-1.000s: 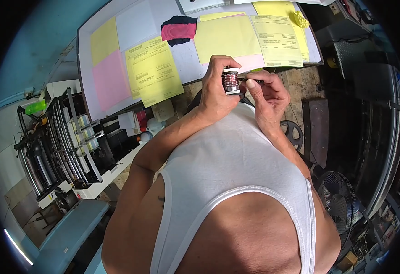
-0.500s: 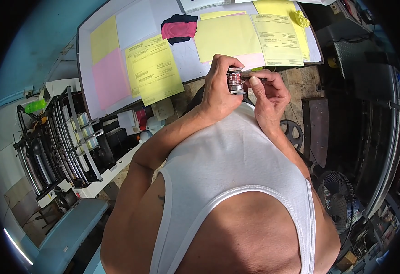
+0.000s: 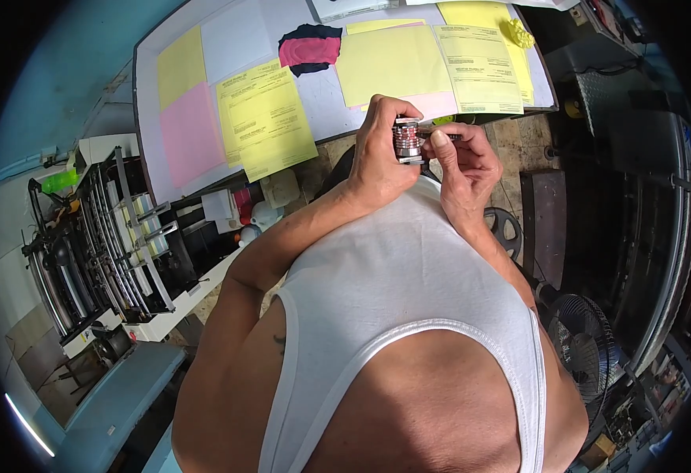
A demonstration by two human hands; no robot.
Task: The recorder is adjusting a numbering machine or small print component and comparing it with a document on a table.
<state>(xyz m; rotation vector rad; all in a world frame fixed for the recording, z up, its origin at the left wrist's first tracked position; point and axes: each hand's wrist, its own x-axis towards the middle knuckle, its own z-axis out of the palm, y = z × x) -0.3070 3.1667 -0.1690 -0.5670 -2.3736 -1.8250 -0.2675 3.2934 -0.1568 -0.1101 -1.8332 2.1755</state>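
Observation:
A small metal numbering machine with stacked silver and reddish wheels is held upright in front of my chest, just off the table's near edge. My left hand is closed around its left side, the fingers curled over the top. From the right, my right hand pinches a thin dark tool between thumb and fingers. The tool points at the wheels; whether its tip touches them I cannot tell.
Yellow printed forms, pink sheets and a pink-and-black cloth lie on the white table. A crumpled yellow paper sits at far right. At left stands a printing machine; a fan is at lower right.
Both hands keep nearly the same place and grip. The reddish marks on the numbering machine's wheels look slightly different.

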